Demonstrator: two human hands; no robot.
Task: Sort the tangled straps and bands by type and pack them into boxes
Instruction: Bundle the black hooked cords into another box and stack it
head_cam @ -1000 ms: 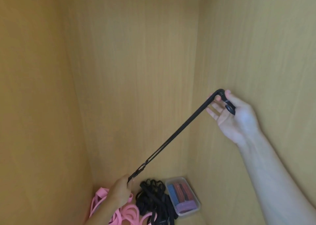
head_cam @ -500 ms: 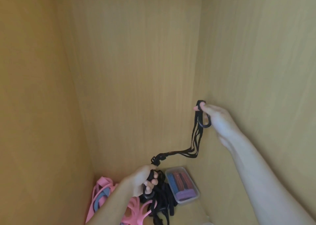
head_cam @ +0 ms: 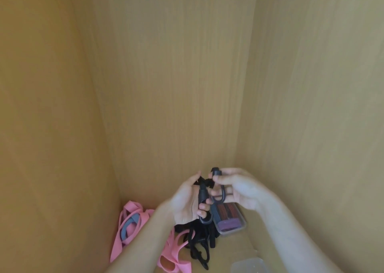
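Observation:
A black strap (head_cam: 202,192) with plastic clips is gathered into a bundle between my two hands, low in the middle of the view. My left hand (head_cam: 188,200) grips its lower part, and a dark hook hangs below the fingers. My right hand (head_cam: 234,188) pinches the upper end, a loop showing under the fingers. Beneath them a tangle of black straps (head_cam: 199,241) lies on the wooden floor. Pink bands (head_cam: 128,227) with a grey band among them lie to the left.
A clear plastic box (head_cam: 229,218) holding red, dark and purple bands stands to the right of the black tangle. A clear lid or box (head_cam: 249,264) sits at the bottom right. Wooden panels close in the left, back and right sides.
My right hand came down and left from high by the right wall to meet my left hand. The black strap, stretched taut before, then slack, is now folded together between both hands.

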